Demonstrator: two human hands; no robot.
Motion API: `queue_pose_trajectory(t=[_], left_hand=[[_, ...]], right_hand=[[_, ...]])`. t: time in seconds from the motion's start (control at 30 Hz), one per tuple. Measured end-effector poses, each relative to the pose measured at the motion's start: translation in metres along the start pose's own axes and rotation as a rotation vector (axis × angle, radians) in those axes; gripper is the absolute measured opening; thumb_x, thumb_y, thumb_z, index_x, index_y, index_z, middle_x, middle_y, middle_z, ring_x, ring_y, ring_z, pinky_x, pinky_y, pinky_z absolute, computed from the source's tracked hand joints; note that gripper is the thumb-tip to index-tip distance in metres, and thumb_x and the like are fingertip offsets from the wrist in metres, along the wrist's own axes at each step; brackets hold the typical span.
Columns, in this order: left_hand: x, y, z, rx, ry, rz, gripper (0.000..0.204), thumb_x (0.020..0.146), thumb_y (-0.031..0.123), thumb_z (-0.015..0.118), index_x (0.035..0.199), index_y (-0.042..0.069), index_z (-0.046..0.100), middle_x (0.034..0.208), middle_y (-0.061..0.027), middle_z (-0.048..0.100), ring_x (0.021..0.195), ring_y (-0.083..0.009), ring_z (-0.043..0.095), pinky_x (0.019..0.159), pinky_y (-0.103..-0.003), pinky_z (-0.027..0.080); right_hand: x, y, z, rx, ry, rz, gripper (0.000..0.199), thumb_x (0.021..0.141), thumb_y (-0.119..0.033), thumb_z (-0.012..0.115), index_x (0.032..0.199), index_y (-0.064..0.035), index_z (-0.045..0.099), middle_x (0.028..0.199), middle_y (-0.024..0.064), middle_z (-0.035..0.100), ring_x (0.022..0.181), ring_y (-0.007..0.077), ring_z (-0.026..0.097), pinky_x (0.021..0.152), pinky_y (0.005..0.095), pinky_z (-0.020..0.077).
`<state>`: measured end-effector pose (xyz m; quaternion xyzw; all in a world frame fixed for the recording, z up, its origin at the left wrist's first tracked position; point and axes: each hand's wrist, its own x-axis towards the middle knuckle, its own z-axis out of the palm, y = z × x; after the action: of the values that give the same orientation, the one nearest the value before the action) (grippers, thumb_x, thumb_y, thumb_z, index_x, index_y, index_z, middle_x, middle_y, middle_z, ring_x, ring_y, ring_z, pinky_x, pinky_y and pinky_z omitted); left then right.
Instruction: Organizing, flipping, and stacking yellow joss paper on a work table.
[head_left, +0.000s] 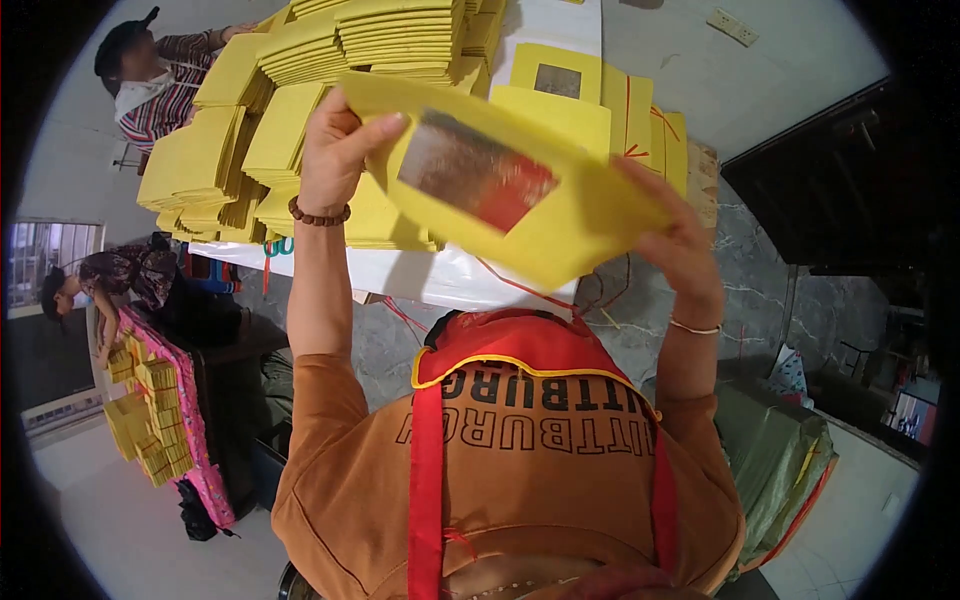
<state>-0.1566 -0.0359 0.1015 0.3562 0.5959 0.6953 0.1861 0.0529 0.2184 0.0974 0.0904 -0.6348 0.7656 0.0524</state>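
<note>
Both my hands hold up a yellow paper sleeve with a rectangular window, tilted above the table's near edge. Greyish and red tones show in the window; motion blurs it, so I cannot tell whether it is film or an opening. My left hand pinches the upper left corner, thumb in front. At the right end, my right hand grips the edge, its fingers slightly blurred. Behind the sleeve lie more yellow sleeves, one with a dark grey window. High piles of yellow sleeves rise at the far left.
A white cover lies on the table. One person stands beyond the piles. Another person bends over a pink-covered table with small yellow stacks. A wrapped green bale sits at my right; red strings hang by the table.
</note>
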Motion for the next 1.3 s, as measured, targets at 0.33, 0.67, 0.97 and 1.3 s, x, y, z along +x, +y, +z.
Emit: queue_pose_trajectory(t=[0.33,0.67,0.97,1.3], left_hand=[[-0.001,-0.069,0.015,-0.169,0.11,0.147,0.045,0.069,0.001,0.07,0.108,0.006,0.048,0.096,-0.0048,0.056,0.092,-0.015,0.053,0.082,-0.029,0.044],[0.0,-0.068,0.027,-0.038,-0.027,0.015,0.083,0.065,0.008,0.074,0.132,0.01,0.025,0.111,-0.0132,0.052,0.103,-0.0223,0.051,0.092,-0.036,0.039],[0.005,-0.081,0.017,-0.069,-0.012,-0.056,0.058,0.07,0.006,0.071,0.12,0.002,0.041,0.105,-0.005,0.054,0.098,-0.0143,0.052,0.087,-0.027,0.04],[0.112,0.011,0.107,0.415,-0.505,-0.168,0.028,0.08,0.008,0.062,0.106,0.006,0.053,0.091,-0.0023,0.061,0.08,-0.0094,0.056,0.071,-0.023,0.045]], right_hand=[[0.007,0.062,-0.02,-0.068,0.4,0.059,0.054,0.07,0.008,0.064,0.12,0.0014,0.045,0.112,0.0103,0.055,0.103,0.0158,0.052,0.089,0.0289,0.0421],[0.012,0.065,-0.021,-0.111,0.315,-0.08,0.056,0.068,0.006,0.065,0.12,0.0004,0.047,0.111,0.0096,0.056,0.101,0.0156,0.053,0.085,0.0281,0.0446],[0.002,0.056,-0.052,-0.1,0.186,-0.051,0.057,0.068,-0.009,0.071,0.119,0.0016,0.048,0.11,0.0115,0.057,0.101,0.0166,0.053,0.087,0.0312,0.0425],[-0.005,-0.053,-0.083,-0.814,0.049,0.296,0.036,0.08,-0.015,0.061,0.11,0.0024,0.053,0.088,0.0084,0.061,0.076,0.0135,0.056,0.065,0.0252,0.0424]])
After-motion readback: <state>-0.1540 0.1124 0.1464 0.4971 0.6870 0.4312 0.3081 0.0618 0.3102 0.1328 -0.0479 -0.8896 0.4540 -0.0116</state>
